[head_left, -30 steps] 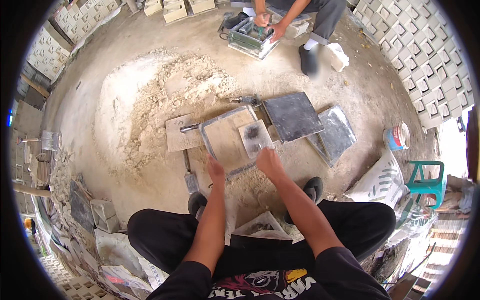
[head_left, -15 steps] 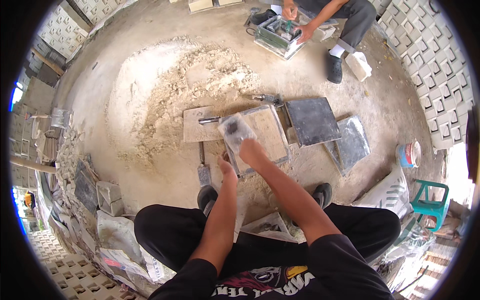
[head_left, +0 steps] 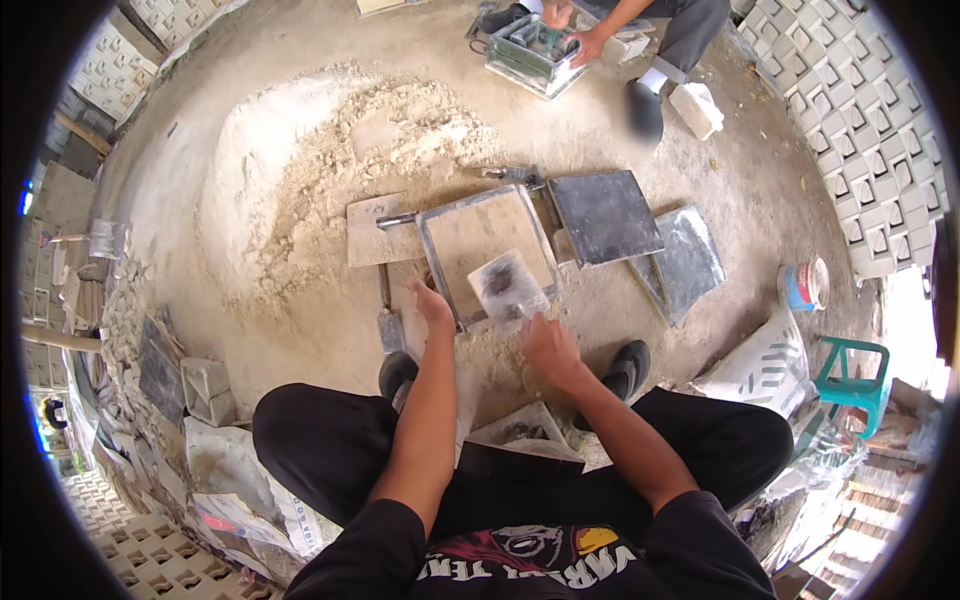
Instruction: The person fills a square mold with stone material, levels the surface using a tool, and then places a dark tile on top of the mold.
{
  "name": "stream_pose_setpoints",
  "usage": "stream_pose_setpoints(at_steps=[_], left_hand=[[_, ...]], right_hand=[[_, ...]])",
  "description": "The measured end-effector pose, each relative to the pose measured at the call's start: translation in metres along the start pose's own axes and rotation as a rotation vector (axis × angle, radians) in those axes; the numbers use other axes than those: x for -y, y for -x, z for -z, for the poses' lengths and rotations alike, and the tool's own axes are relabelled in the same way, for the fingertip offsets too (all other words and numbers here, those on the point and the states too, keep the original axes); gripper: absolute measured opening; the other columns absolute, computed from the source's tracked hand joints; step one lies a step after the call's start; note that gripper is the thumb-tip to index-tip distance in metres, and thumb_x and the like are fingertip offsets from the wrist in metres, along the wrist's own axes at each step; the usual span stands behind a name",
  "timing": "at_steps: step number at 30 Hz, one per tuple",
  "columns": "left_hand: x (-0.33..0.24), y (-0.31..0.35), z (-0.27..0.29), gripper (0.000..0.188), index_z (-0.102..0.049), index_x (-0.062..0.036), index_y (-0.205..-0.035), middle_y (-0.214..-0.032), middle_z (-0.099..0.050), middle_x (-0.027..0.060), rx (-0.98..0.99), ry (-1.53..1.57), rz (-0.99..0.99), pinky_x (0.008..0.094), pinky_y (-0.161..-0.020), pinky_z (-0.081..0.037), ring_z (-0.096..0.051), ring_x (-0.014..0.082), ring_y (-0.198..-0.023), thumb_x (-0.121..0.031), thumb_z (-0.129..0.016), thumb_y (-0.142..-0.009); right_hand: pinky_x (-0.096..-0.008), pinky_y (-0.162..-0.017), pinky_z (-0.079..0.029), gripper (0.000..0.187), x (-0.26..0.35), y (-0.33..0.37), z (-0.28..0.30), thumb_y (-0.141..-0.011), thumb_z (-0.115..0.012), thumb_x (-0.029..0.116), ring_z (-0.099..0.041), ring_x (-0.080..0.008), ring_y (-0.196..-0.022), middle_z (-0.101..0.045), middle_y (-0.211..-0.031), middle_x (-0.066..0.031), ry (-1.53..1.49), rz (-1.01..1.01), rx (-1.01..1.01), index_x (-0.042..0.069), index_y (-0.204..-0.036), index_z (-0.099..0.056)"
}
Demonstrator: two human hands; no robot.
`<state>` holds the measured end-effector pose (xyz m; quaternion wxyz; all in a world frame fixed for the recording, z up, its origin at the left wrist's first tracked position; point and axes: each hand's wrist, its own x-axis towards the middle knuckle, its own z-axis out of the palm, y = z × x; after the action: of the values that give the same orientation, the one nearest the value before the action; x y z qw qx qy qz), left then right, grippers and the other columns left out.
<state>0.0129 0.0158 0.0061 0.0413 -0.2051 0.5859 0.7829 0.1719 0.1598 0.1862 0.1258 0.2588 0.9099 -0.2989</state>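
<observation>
In front of me lies a square dark-framed mould (head_left: 432, 245), filled level with pale sandy mix. My right hand (head_left: 549, 350) is closed round the near end of a flat rectangular trowel (head_left: 508, 288), light grey with a dark smear in its middle. The trowel lies over the near right part of the fill; its grip is hidden in my fist. At the mould's near left side is my left hand (head_left: 432, 303), its fingers stretched out next to the frame, with nothing seen in it. A metal bar handle (head_left: 397, 220) sticks out from the mould's left side.
Left of the mould lie a pale board (head_left: 370, 238) and a small shovel (head_left: 391, 328). A heap of sandy mix (head_left: 290, 170) spreads behind. Dark plates (head_left: 605, 218) lie to the right. Across from me, a co-worker's hands (head_left: 585, 48) work at another mould (head_left: 540, 70).
My right hand has drawn the trowel from the mould's left part toward me and to the right. My left hand stays by the frame, its fingers now more outstretched. The whole view has shifted slightly.
</observation>
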Motion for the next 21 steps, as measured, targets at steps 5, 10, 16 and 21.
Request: stream_pose_setpoints(at_steps=[5, 10, 16, 21], left_hand=[[0.0, 0.016, -0.025, 0.067, -0.041, 0.0077, -0.132, -0.131, -0.049, 0.021, -0.13, -0.397, -0.002, 0.0371, -0.105, -0.029, -0.045, 0.0334, -0.123, -0.047, -0.021, -0.099], [0.023, 0.0, 0.004, 0.063, -0.048, 0.0092, -0.125, -0.129, -0.05, 0.0244, -0.093, -0.421, -0.217, 0.0392, -0.104, -0.03, -0.045, 0.0362, -0.122, -0.043, -0.023, -0.099], [-0.031, 0.03, -0.025, 0.066, -0.053, 0.0092, -0.116, -0.115, -0.056, 0.028, -0.05, -0.584, -0.231, 0.0431, -0.097, -0.036, -0.05, 0.0412, -0.112, -0.048, -0.024, -0.098], [-0.017, 0.019, -0.02, 0.068, -0.054, 0.0089, -0.113, -0.108, -0.057, 0.0302, -0.097, -0.712, -0.262, 0.0455, -0.092, -0.038, -0.052, 0.0444, -0.105, -0.051, -0.024, -0.097]], right_hand=[[-0.05, -0.071, -0.052, 0.027, -0.065, -0.02, -0.043, -0.085, -0.045, 0.016, -0.064, -0.0426, -0.078, -0.063, -0.081, -0.0282, 0.139, 0.036, -0.071, -0.006, -0.09, -0.06], [-0.0469, -0.068, -0.053, 0.022, -0.048, -0.054, -0.057, -0.081, -0.047, 0.012, -0.064, -0.0408, -0.073, -0.062, -0.076, -0.0257, 0.226, 0.229, -0.144, -0.004, -0.077, -0.063], [-0.047, -0.068, -0.054, 0.023, -0.002, -0.177, -0.009, -0.079, -0.051, 0.012, -0.065, -0.0411, -0.073, -0.064, -0.075, -0.0255, 0.143, 0.24, -0.236, -0.004, -0.072, -0.065], [-0.0477, -0.071, -0.054, 0.022, 0.0, -0.19, 0.02, -0.079, -0.05, 0.01, -0.065, -0.0407, -0.08, -0.065, -0.085, -0.0268, 0.347, 0.336, -0.051, -0.005, -0.08, -0.066]])
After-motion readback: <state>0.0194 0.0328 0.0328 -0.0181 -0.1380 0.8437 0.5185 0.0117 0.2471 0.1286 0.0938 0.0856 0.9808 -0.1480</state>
